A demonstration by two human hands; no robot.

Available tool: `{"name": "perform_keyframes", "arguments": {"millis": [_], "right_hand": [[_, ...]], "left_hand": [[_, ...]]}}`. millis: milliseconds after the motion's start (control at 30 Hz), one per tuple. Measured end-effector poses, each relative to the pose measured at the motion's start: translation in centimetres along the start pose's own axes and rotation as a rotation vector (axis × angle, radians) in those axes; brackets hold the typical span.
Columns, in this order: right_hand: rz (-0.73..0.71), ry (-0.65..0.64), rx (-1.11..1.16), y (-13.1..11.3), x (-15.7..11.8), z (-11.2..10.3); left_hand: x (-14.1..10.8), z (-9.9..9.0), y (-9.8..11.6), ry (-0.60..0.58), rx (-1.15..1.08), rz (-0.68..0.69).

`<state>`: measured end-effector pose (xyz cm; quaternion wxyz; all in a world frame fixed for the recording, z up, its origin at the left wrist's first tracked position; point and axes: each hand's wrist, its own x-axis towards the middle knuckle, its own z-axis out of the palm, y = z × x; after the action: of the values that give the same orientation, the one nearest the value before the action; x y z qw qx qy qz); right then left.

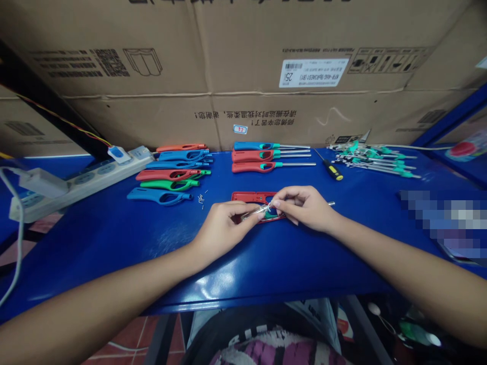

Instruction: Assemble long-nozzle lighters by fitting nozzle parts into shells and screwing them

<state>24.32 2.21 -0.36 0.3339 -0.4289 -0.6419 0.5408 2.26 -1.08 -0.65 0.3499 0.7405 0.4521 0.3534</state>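
My left hand [228, 223] is closed on a clear lighter fuel tank [249, 213], holding it between thumb and fingers. At the tank's right end is a small whitish part [269, 207]. The fingertips of my right hand [302, 207] are pinched together against that end; what exactly they grip is too small to make out. Beneath both hands lies a red lighter handle half [247, 196] on the blue table [182, 263], with a green piece [271, 215] in it. A metal tip [332, 203] shows past my right hand.
Handle shells [163, 196] in several colours lie at left beside loose screws [201, 199]. Assembled lighters [253, 167], a screwdriver [332, 170] and a pile of metal rods with green parts [380, 161] lie farther back. A power strip [87, 177] is at far left; cardboard [152, 116] stands behind.
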Motion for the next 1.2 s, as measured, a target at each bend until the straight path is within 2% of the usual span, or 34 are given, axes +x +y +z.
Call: {"name": "perform_keyframes", "arguments": {"millis": [167, 267, 467, 633, 967, 1067, 1200], "right_hand": [[-0.020, -0.036, 0.004, 0.1, 0.3, -0.4], [-0.009, -0.013, -0.012, 0.1, 0.4, -0.8], [0.021, 0.055, -0.005, -0.2, 0.4, -1.0], [0.019, 0.041, -0.038, -0.2, 0.3, -1.0], [0.025, 0.025, -0.055, 0.1, 0.4, -0.9], [-0.073, -0.024, -0.163, 0.2, 0.0, -0.8], [-0.397, -0.160, -0.520, -0.1, -0.9, -0.8]], "left_hand": [[0.4, -1.3, 0.4, -0.004, 0.090, -0.011], [0.6, -2.2, 0.8, -0.017, 0.224, 0.050], [0.7, -3.2, 0.8, -0.158, 0.508, 0.139], [0.9, -3.2, 0.5, -0.248, 0.437, 0.100], [0.8, -3.2, 0.3, -0.251, 0.381, 0.063], [0.7, -3.2, 0.3, -0.247, 0.409, 0.061], [0.7, -3.1, 0.4, -0.242, 0.422, 0.072]]}}
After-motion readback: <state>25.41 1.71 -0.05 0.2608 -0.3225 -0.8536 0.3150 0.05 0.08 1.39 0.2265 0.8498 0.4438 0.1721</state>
